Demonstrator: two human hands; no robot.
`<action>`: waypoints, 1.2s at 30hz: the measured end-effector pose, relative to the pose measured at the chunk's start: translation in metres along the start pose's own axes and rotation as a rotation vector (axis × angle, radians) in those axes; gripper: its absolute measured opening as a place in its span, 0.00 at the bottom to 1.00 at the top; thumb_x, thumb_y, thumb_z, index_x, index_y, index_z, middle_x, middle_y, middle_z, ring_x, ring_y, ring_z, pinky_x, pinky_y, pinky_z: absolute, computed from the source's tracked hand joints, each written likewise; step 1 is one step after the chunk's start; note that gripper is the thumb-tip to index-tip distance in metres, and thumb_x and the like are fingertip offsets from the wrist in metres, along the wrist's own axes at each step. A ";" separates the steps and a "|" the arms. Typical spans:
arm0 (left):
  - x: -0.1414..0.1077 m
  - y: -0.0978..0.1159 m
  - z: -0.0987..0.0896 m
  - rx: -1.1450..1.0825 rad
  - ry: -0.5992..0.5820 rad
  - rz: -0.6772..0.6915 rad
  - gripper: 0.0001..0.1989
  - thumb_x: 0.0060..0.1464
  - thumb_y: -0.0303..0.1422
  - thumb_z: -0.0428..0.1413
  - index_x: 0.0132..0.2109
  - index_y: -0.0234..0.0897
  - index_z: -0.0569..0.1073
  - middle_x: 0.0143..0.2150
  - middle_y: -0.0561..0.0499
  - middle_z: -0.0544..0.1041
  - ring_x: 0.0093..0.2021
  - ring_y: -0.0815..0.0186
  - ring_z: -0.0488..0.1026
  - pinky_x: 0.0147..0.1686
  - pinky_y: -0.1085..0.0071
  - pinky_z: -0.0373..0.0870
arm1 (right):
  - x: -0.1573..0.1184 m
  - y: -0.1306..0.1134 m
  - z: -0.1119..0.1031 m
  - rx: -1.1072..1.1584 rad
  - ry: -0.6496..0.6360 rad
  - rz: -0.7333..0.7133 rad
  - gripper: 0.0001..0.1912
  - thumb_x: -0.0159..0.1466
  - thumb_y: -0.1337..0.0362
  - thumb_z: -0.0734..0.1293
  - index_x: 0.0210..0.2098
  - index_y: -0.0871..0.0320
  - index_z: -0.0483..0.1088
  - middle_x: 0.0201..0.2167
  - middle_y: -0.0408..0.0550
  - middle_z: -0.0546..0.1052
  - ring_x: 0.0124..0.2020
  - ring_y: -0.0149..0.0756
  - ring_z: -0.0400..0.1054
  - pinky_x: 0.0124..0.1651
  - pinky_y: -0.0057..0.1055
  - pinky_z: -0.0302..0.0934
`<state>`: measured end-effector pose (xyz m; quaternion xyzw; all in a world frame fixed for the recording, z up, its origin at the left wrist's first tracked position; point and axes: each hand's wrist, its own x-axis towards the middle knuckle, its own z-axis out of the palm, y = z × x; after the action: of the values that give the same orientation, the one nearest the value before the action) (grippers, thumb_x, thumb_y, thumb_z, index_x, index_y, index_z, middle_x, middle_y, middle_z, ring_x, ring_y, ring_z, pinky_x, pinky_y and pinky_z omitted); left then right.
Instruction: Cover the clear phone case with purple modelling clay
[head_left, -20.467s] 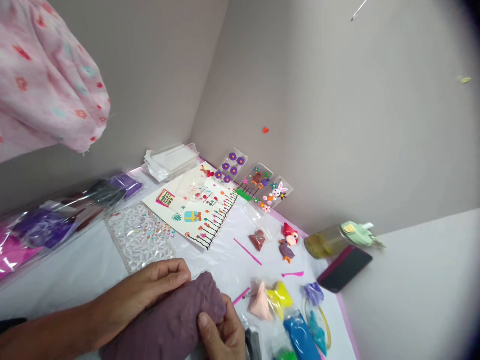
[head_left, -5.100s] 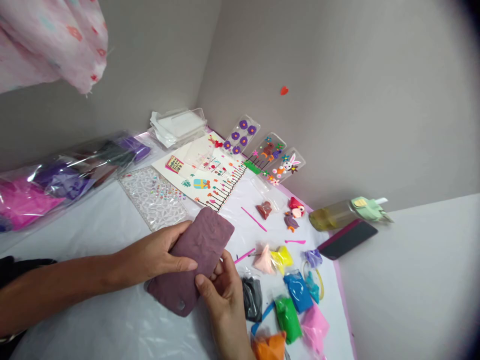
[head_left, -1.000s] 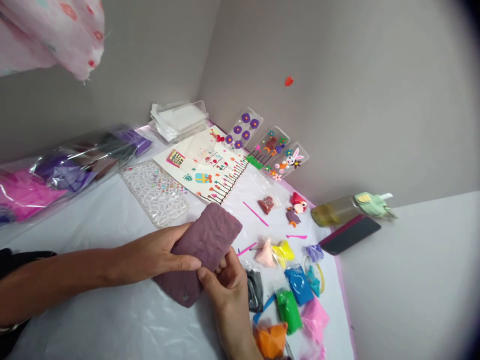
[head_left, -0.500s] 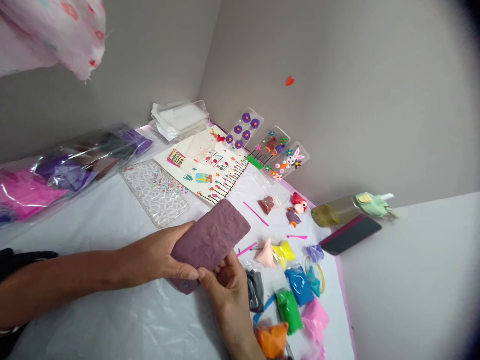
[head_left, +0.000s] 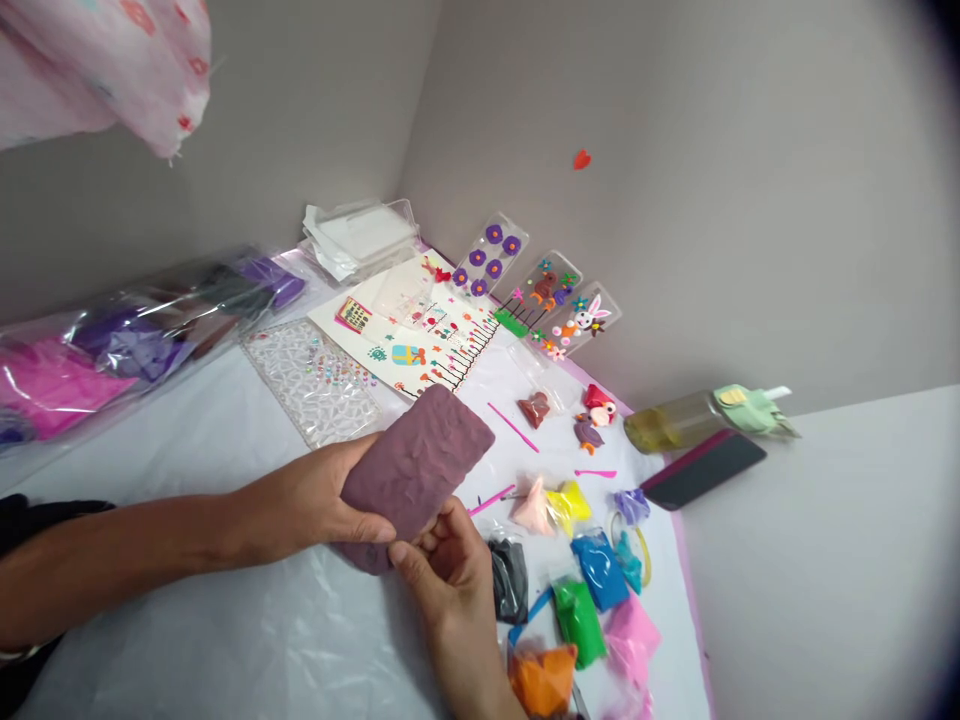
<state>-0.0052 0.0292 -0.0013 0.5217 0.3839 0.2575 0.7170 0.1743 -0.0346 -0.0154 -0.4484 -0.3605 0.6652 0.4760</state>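
Head view: a mauve textured modelling-clay slab (head_left: 416, 475) is held above a white plastic-covered surface (head_left: 225, 620). Left hand (head_left: 307, 495): fingers pass behind the slab, thumb lies across its lower edge. Right hand (head_left: 450, 570): fingers curl against the slab's underside. Adjacent: a pink plastic sculpting stick (head_left: 491, 500) and a bagged black clay pack (head_left: 510, 580).

Black sleeve (head_left: 30, 522) — thin metal bangle (head_left: 19, 654)

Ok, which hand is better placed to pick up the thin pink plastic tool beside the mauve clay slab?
Right, probably: the right hand sits nearest the thin pink plastic tool; the left hand holds the mauve clay slab farther away.
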 end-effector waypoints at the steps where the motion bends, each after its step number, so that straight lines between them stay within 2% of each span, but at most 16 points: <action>1: -0.001 0.000 0.000 0.009 0.005 -0.002 0.31 0.47 0.37 0.67 0.59 0.44 0.71 0.53 0.51 0.83 0.55 0.48 0.78 0.52 0.60 0.75 | 0.000 -0.001 0.000 0.015 -0.007 0.006 0.14 0.58 0.60 0.78 0.40 0.55 0.74 0.31 0.42 0.78 0.31 0.31 0.71 0.36 0.25 0.64; 7: -0.005 -0.002 -0.001 0.097 0.022 0.063 0.26 0.53 0.37 0.62 0.59 0.41 0.71 0.56 0.50 0.81 0.55 0.50 0.78 0.52 0.63 0.75 | 0.000 -0.003 0.003 0.043 -0.025 0.014 0.20 0.55 0.60 0.80 0.44 0.55 0.75 0.40 0.45 0.81 0.39 0.34 0.74 0.42 0.27 0.66; 12: -0.001 -0.008 -0.002 0.069 -0.020 0.070 0.23 0.58 0.40 0.60 0.58 0.40 0.71 0.57 0.48 0.80 0.56 0.50 0.77 0.53 0.61 0.75 | 0.001 0.000 0.001 0.055 -0.006 0.004 0.19 0.56 0.61 0.80 0.45 0.54 0.75 0.37 0.44 0.82 0.36 0.33 0.74 0.41 0.27 0.66; 15: 0.000 -0.008 -0.003 0.036 -0.056 0.065 0.28 0.57 0.42 0.62 0.61 0.41 0.68 0.56 0.48 0.80 0.56 0.50 0.77 0.53 0.60 0.75 | 0.001 0.001 -0.001 0.051 -0.010 -0.017 0.19 0.58 0.60 0.78 0.47 0.54 0.75 0.39 0.45 0.82 0.37 0.33 0.74 0.41 0.27 0.67; 19: -0.002 -0.007 -0.004 0.128 -0.054 0.089 0.27 0.56 0.39 0.62 0.62 0.42 0.68 0.58 0.49 0.79 0.58 0.49 0.75 0.53 0.62 0.74 | 0.001 -0.001 0.002 0.016 -0.019 0.003 0.21 0.56 0.60 0.80 0.48 0.54 0.75 0.42 0.45 0.82 0.42 0.36 0.75 0.46 0.29 0.68; 24: -0.003 -0.011 -0.003 0.185 -0.062 0.122 0.25 0.61 0.37 0.58 0.64 0.44 0.68 0.61 0.51 0.77 0.59 0.50 0.74 0.56 0.62 0.72 | 0.000 -0.003 0.006 0.006 -0.008 0.012 0.22 0.57 0.59 0.79 0.48 0.54 0.75 0.42 0.47 0.83 0.41 0.38 0.78 0.45 0.30 0.70; 28: -0.004 -0.013 -0.004 0.142 -0.096 0.139 0.25 0.64 0.38 0.56 0.66 0.45 0.66 0.61 0.51 0.77 0.61 0.51 0.72 0.60 0.61 0.69 | 0.000 -0.007 0.005 0.021 -0.059 0.003 0.24 0.59 0.60 0.78 0.54 0.54 0.73 0.50 0.50 0.82 0.49 0.43 0.77 0.52 0.36 0.70; 32: -0.004 -0.014 -0.004 0.006 -0.119 0.082 0.27 0.65 0.38 0.54 0.69 0.47 0.63 0.61 0.51 0.77 0.58 0.54 0.74 0.59 0.62 0.70 | -0.002 -0.008 0.003 -0.004 -0.079 -0.023 0.25 0.64 0.58 0.74 0.59 0.52 0.70 0.59 0.51 0.77 0.61 0.47 0.70 0.64 0.43 0.62; 36: -0.003 -0.015 -0.004 0.023 -0.111 0.052 0.30 0.63 0.38 0.58 0.69 0.46 0.62 0.59 0.50 0.78 0.57 0.53 0.76 0.56 0.62 0.73 | -0.002 -0.005 0.001 -0.021 -0.066 -0.036 0.22 0.66 0.57 0.72 0.58 0.52 0.71 0.56 0.51 0.79 0.57 0.45 0.73 0.62 0.42 0.64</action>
<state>-0.0103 0.0244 -0.0149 0.5531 0.3325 0.2424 0.7244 0.1757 -0.0354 -0.0098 -0.4247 -0.3910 0.6672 0.4708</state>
